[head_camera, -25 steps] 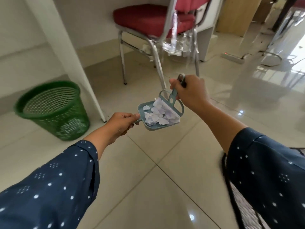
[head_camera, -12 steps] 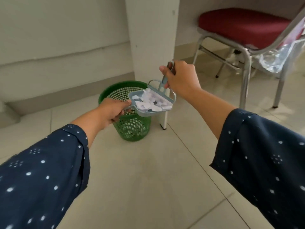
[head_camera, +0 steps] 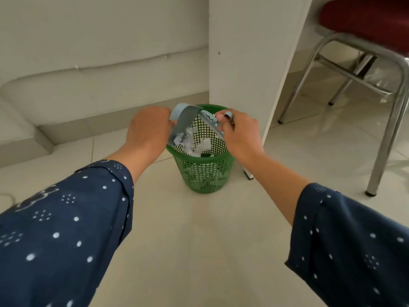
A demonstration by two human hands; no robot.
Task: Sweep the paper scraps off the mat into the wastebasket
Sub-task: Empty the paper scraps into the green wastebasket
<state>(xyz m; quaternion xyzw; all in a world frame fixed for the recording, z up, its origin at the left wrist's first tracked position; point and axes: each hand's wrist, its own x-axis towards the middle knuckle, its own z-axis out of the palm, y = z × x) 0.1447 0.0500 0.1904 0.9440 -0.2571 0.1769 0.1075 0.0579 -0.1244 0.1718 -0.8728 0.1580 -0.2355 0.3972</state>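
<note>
While tipped steeply over the green wastebasket (head_camera: 204, 171) at frame centre, left hand (head_camera: 148, 131) clamped around blue dustpan (head_camera: 182, 125), right hand (head_camera: 240, 134) pinching small brush (head_camera: 210, 120), paper scraps (head_camera: 194, 142) sliding in, emptying nearly done, mat out of view.

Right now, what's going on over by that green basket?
A person is emptying a small blue-grey dustpan into the green wastebasket on the tiled floor. The left hand holds the pan tipped steeply over the rim, and white paper scraps are sliding out into the basket. The right hand holds the little brush over the basket's opening, beside the pan. The basket stands next to a white desk panel, with a red-seated chair further right.
</note>
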